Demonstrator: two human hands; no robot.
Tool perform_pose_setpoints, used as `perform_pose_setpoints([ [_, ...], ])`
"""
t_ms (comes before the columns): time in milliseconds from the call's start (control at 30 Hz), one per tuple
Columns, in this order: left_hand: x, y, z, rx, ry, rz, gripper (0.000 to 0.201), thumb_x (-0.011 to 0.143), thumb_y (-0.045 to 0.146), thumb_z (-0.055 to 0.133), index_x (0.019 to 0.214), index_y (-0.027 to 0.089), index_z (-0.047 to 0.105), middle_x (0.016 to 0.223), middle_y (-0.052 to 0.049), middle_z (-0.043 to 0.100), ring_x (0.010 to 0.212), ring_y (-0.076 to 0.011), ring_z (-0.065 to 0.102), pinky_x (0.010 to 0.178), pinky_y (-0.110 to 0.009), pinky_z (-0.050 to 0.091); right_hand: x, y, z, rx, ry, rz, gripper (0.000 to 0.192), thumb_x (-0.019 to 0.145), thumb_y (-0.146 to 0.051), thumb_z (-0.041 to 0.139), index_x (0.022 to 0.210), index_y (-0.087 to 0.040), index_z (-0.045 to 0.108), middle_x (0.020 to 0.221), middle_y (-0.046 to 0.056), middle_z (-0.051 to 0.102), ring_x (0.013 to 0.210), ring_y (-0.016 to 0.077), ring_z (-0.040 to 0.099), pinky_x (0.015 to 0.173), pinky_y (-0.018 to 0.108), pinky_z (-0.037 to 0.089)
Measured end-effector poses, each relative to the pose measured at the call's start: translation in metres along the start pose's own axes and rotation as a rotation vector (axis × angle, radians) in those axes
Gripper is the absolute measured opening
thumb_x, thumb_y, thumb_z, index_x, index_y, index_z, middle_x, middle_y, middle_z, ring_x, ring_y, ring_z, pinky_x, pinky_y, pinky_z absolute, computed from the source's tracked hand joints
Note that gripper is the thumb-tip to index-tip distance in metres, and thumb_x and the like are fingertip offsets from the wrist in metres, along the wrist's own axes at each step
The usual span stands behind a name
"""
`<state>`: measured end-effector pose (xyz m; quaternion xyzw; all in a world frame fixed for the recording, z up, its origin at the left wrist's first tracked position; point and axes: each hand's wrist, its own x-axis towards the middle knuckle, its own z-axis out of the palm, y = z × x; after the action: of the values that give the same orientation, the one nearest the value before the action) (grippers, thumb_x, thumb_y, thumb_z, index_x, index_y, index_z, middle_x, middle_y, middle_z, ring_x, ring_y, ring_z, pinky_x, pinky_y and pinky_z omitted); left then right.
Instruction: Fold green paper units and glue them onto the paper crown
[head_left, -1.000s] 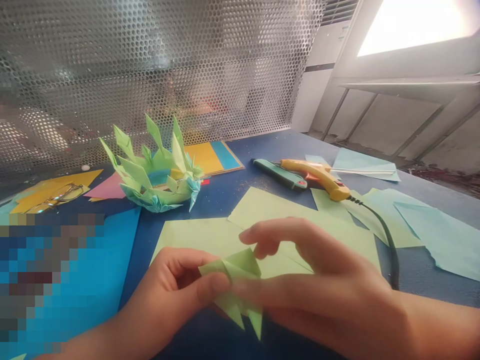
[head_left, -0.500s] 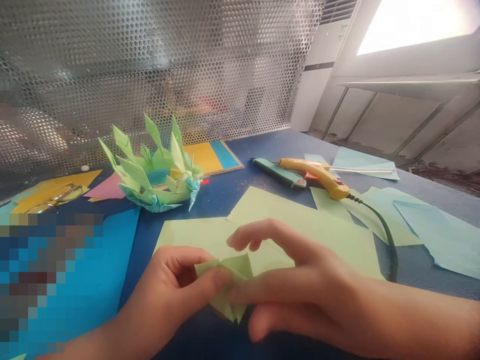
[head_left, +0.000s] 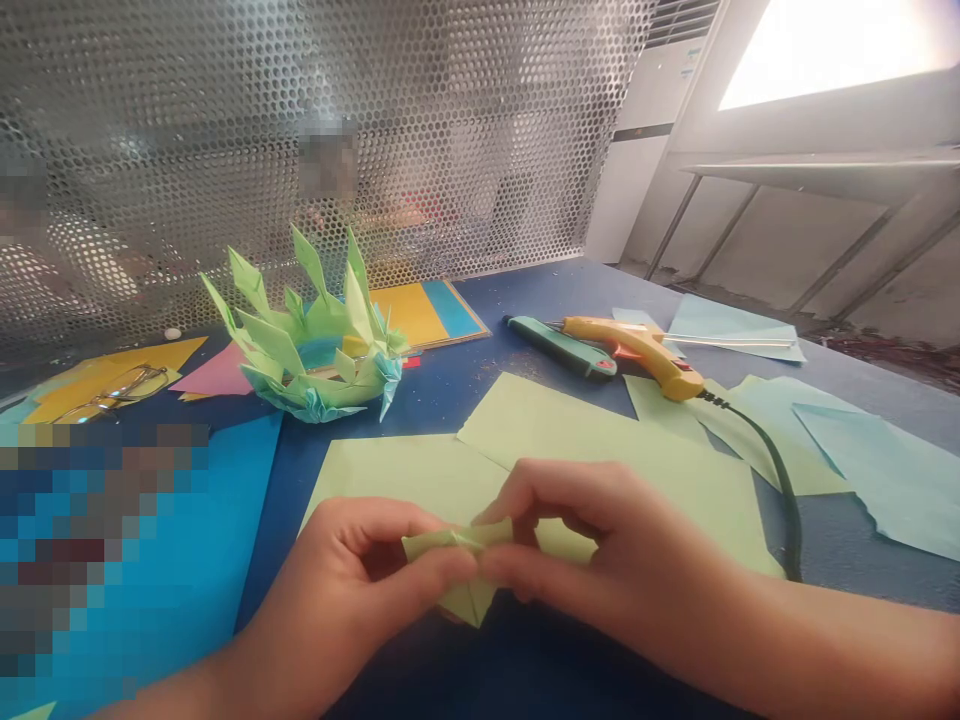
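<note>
Pale green paper, folded small, sits pinched between both hands low in the middle of the view. The left hand (head_left: 352, 580) closes thumb and forefinger on the near-left edge of the folded paper piece (head_left: 461, 570); the right hand (head_left: 600, 560) meets it from the other side, its fingertips closed on the same top crease, so the two thumbs almost touch. The piece is held just above the blue surface (head_left: 465, 385) — a pointed corner hangs down below the fingers, clear of the flat green sheets (head_left: 600, 440) lying behind it.

By the look of it the step in hand is pressing a crease flat on one folded unit, much like the spiky units already joined into the green paper ring (head_left: 315, 350) standing further back on the left. The next move, as I judge it, calls for a firm, even squeeze along the fold with the edges kept lined up, or the point will come out skewed.

A yellow glue gun (head_left: 645, 355) lies to the right with its black cord (head_left: 772, 470) trailing toward the person, a teal knife (head_left: 559, 347) just beside it. Pale blue sheets (head_left: 877, 470) lie at far right — a perforated metal screen (head_left: 300, 130) backs the surface.
</note>
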<state>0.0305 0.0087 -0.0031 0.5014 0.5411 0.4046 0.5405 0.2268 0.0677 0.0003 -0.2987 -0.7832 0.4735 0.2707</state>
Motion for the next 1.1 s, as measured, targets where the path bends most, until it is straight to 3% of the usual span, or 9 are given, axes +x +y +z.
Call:
perform_pose_setpoints([
  [133, 0.0019, 0.0012, 0.0003, 0.014, -0.016, -0.001, 0.017, 0.075, 0.037, 0.080, 0.065, 0.024, 0.083, 0.064, -0.002, 0.077, 0.062, -0.0175, 0.064, 0.058, -0.022, 0.050, 0.0005, -0.0049, -0.0007, 0.070, 0.015, 0.013, 0.018, 0.082, -0.019, 0.074, 0.069, -0.019, 0.061, 0.057, -0.007, 0.062, 0.052, 0.0078, 0.055, 0.053, 0.018, 0.044],
  [367, -0.0023, 0.0018, 0.0016, 0.140, 0.032, 0.001, 0.023, 0.074, 0.040, 0.080, 0.061, 0.021, 0.079, 0.056, 0.000, 0.065, 0.057, -0.0145, 0.052, 0.050, -0.021, 0.043, -0.0003, -0.0076, 0.0020, 0.117, 0.062, 0.036, 0.016, 0.078, -0.013, 0.074, 0.073, -0.020, 0.061, 0.057, -0.009, 0.058, 0.052, 0.0064, 0.053, 0.052, 0.017, 0.040],
  [533, -0.0038, 0.0044, 0.0039, 0.129, 0.046, 0.014, 0.028, 0.077, 0.039, 0.077, 0.057, 0.019, 0.076, 0.054, 0.001, 0.063, 0.055, -0.0127, 0.051, 0.051, -0.019, 0.045, -0.0016, -0.0089, 0.0037, 0.148, 0.092, 0.039, 0.023, 0.074, -0.005, 0.072, 0.083, -0.022, 0.059, 0.056, -0.010, 0.055, 0.051, 0.0070, 0.053, 0.051, 0.017, 0.039],
  [733, -0.0039, 0.0032, 0.0035, 0.064, 0.065, 0.006, 0.024, 0.077, 0.039, 0.077, 0.059, 0.022, 0.078, 0.054, 0.002, 0.067, 0.053, -0.0124, 0.052, 0.049, -0.019, 0.044, -0.0025, -0.0065, 0.0061, 0.206, 0.051, 0.035, 0.026, 0.077, -0.012, 0.072, 0.099, -0.023, 0.061, 0.061, -0.009, 0.054, 0.056, 0.0086, 0.054, 0.055, 0.018, 0.043],
  [900, -0.0018, -0.0007, 0.0003, -0.035, -0.038, 0.004, 0.019, 0.080, 0.035, 0.078, 0.065, 0.024, 0.081, 0.060, 0.002, 0.075, 0.058, -0.0131, 0.063, 0.056, -0.017, 0.050, -0.0022, -0.0062, 0.0062, 0.239, 0.081, 0.040, 0.029, 0.077, -0.004, 0.065, 0.097, -0.024, 0.059, 0.059, -0.010, 0.052, 0.055, 0.0076, 0.053, 0.053, 0.017, 0.039],
  [1100, 0.0021, -0.0004, -0.0008, -0.139, -0.118, -0.014, 0.024, 0.085, 0.044, 0.074, 0.076, 0.024, 0.085, 0.065, 0.000, 0.077, 0.063, -0.0124, 0.065, 0.063, -0.017, 0.053, 0.0009, -0.0046, 0.0035, 0.425, -0.001, 0.122, 0.027, 0.080, -0.014, 0.069, 0.101, -0.024, 0.055, 0.063, -0.010, 0.052, 0.053, 0.0062, 0.053, 0.051, 0.016, 0.042],
])
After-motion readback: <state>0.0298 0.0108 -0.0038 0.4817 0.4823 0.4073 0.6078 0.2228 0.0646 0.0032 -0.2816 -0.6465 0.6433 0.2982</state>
